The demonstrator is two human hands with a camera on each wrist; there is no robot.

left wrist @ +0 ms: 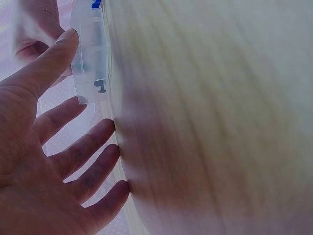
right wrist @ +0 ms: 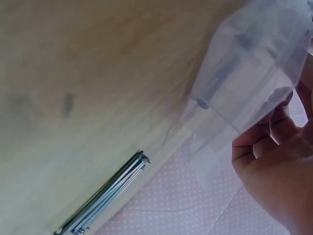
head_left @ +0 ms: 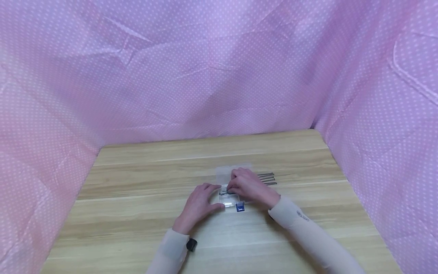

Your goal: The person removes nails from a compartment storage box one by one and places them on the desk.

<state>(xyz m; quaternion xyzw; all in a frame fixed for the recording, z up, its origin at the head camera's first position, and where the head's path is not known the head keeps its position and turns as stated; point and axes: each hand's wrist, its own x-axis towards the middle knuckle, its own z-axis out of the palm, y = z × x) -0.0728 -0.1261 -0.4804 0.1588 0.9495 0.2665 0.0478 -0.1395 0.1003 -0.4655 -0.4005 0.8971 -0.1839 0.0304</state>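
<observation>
A clear plastic compartment box lies on the table with its lid folded back; dark metal nails show inside. My left hand spans the box's left end, thumb at the near corner and index finger at the far one. In the left wrist view its other fingers are spread and fairly straight, beside a nail head seen through the wall. Fingers curled, my right hand reaches into the far compartment and pinches at a nail there, its tips partly hidden. A blue tab sits at the box's near edge.
Several long nails lie side by side just right of my right hand. The translucent lid rests behind the box on the wood-grain table. Pink dotted cloth hangs around the table's back and sides.
</observation>
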